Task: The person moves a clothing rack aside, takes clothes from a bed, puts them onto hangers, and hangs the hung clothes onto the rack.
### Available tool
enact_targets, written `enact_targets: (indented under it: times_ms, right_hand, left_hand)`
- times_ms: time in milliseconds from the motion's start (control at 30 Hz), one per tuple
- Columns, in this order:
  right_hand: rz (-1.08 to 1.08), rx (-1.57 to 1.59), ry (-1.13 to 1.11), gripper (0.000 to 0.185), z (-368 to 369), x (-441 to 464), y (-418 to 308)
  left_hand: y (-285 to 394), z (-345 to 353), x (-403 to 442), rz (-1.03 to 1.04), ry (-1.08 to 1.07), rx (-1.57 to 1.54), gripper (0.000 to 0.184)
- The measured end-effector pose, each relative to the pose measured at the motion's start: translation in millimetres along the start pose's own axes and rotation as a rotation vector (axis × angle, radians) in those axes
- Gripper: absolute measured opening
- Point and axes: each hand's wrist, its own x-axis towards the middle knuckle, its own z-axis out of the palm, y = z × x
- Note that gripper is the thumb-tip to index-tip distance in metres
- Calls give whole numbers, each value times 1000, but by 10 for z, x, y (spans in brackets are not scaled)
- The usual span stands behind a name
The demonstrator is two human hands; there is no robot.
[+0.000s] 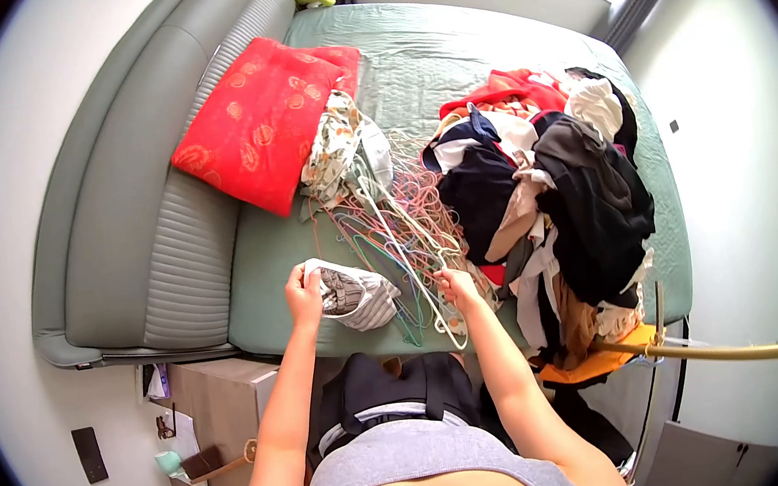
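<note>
My left hand (303, 296) is closed on the edge of a striped grey and white garment (355, 295), which hangs open over the near edge of the bed. To its right, my right hand (455, 288) is closed on a white hanger (423, 282). Between and beyond my hands lies a tangled heap of pink, white, green and blue hangers (423, 204). A floral cloth (333, 150) rests at the far left of that heap, against a red patterned pillow (256, 125).
A large pile of dark, white and red clothes (590, 195) covers the bed's right side. The grey padded headboard (115, 213) stands left. A gold-coloured rail (737, 352) juts in at the right, near an orange bag (597, 363). A wooden cabinet (221, 400) is at lower left.
</note>
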Motion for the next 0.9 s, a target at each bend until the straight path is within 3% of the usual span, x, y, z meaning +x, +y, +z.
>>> enact_targets:
  times_ms: [100, 233, 300, 333, 367, 500, 567, 700, 833, 900]
  right_hand:
    - [174, 33, -41, 22, -1, 188, 155]
    - [-157, -261, 6, 22, 223, 175, 299]
    - [-498, -325, -31, 20, 360, 272, 353]
    - [-609, -220, -45, 17, 376, 336, 349]
    - [-709, -183, 84, 18, 377, 402, 317]
    - [-495, 328, 234, 22, 30, 262, -182]
    - [-361, 420, 127, 21, -171, 237, -340]
    - [-157, 48, -112, 27, -89, 199, -461]
    - [-21, 108, -2, 25, -97, 641, -262]
    - [-3, -34, 22, 23, -161, 685, -197]
  left_hand:
    - [30, -29, -45, -13, -13, -2, 10]
    - [-22, -132, -85, -21, 12, -20, 10]
    - [-43, -179, -98, -21, 35, -38, 9]
    - [-50, -199, -107, -20, 46, -36, 9]
    - [-51, -212, -113, -18, 57, -36, 8]
    - [-23, -194, -136, -29, 107, -63, 7]
    - [28, -149, -172, -55, 106, -55, 7]
    - [92, 29, -214, -84, 100, -66, 8]
    - [71, 101, -227, -77, 101, -56, 8]
    - [67, 103, -256, -66, 123, -53, 8]
